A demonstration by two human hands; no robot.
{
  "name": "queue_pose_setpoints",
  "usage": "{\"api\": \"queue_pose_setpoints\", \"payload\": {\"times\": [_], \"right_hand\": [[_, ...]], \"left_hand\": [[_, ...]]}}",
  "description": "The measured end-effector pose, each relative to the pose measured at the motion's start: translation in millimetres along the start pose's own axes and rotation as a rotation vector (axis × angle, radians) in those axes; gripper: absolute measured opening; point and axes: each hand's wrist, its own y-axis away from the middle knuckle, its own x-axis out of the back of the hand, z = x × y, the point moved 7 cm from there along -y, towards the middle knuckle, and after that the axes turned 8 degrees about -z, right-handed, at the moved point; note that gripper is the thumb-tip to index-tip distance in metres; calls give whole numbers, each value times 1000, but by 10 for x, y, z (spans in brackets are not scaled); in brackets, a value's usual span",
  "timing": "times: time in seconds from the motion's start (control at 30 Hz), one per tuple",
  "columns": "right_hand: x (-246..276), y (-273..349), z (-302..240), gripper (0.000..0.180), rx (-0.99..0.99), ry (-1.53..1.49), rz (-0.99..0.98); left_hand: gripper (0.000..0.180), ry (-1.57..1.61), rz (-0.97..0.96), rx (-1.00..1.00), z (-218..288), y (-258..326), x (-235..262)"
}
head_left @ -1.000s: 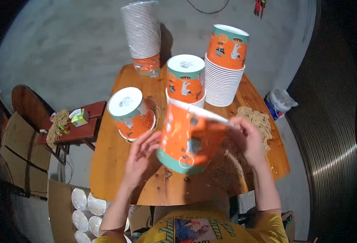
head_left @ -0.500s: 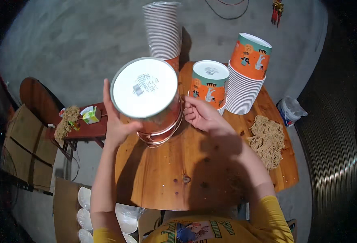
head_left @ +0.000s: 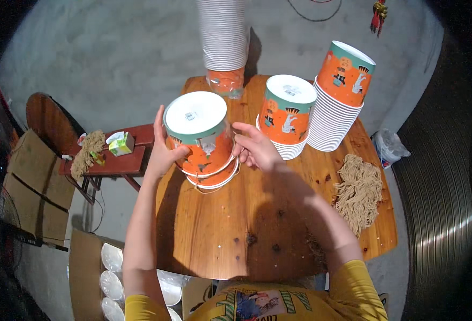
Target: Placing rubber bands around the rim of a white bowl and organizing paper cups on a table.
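Note:
Upside down on the wooden table, an orange and green paper bucket point(head_left: 206, 152) shows its white base. My left hand point(head_left: 166, 155) grips it from the left, thumb on the near wall and fingers along the far side. It sits over another upturned bucket point(head_left: 220, 179), whose white rim shows below. Thin string handles point(head_left: 206, 191) loop around the rims. At the bucket's right side my right hand point(head_left: 257, 147) is closed, its fingertips pinching the string. Just right of that hand is a short stack of like buckets point(head_left: 289, 115).
A taller bucket stack point(head_left: 336, 115) stands at the right, a plastic-wrapped stack point(head_left: 222, 40) at the back. A bundle of tan string point(head_left: 358, 192) lies near the right table edge. A red bench point(head_left: 139, 134) and an open carton point(head_left: 86, 267) are at the left.
The bucket has gone down and away from me onto the one below, so more of its printed wall shows. Both hands stay at its sides. The whole view has shifted slightly.

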Motion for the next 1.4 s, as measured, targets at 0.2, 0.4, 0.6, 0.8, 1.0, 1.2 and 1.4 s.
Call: {"api": "queue_pose_setpoints", "payload": {"times": [0.2,0.4,0.6,0.8,1.0,1.2,1.4], "right_hand": [[-31,-4,201,54,-69,91,-13],[-26,30,370,54,-68,95,-10],[-66,142,418,55,-63,153,-28],[-97,165,482,52,-71,208,-46],[133,27,412,53,44,500,-23],[-20,431,-493,31,413,1569,399],[616,663,-1299,29,581,1779,658]], "left_hand": [[126,-99,-19,-8,-176,19,-9],[130,-55,-68,26,-288,33,-5],[129,19,-98,100,-402,129,-65],[120,63,-71,123,-538,263,-85],[89,-66,158,146,-525,495,-308],[70,-200,391,226,-348,987,-308],[32,-469,393,-134,424,1063,-998]]}}
